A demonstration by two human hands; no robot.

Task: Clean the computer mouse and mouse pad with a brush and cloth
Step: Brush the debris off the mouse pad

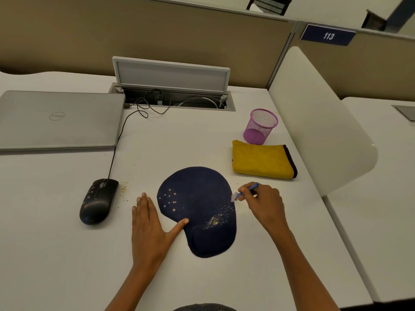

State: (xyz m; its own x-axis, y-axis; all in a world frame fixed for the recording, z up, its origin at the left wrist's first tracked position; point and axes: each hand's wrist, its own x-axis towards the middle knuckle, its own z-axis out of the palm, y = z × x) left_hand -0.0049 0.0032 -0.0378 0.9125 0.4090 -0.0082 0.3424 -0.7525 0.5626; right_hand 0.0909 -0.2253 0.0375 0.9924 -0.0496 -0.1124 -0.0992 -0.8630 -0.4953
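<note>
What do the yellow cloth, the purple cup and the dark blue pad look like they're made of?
The yellow cloth looks like plush microfibre: a fuzzy, matte nap with a dark stitched edge. The purple cup appears to be painted wire mesh, since you can see through its walls. The mouse pad seems fabric-topped, matte and non-reflective, probably over foam.

An office cubicle, it seems: tan partition panels point(157, 30) enclose a white desk point(56, 243), and beyond the brush-gripping right hand point(262, 203) a numbered plate point(328, 35) reads 113. Farther left lie an open cable hatch point(173, 95) and a closed laptop point(58, 120).
</note>
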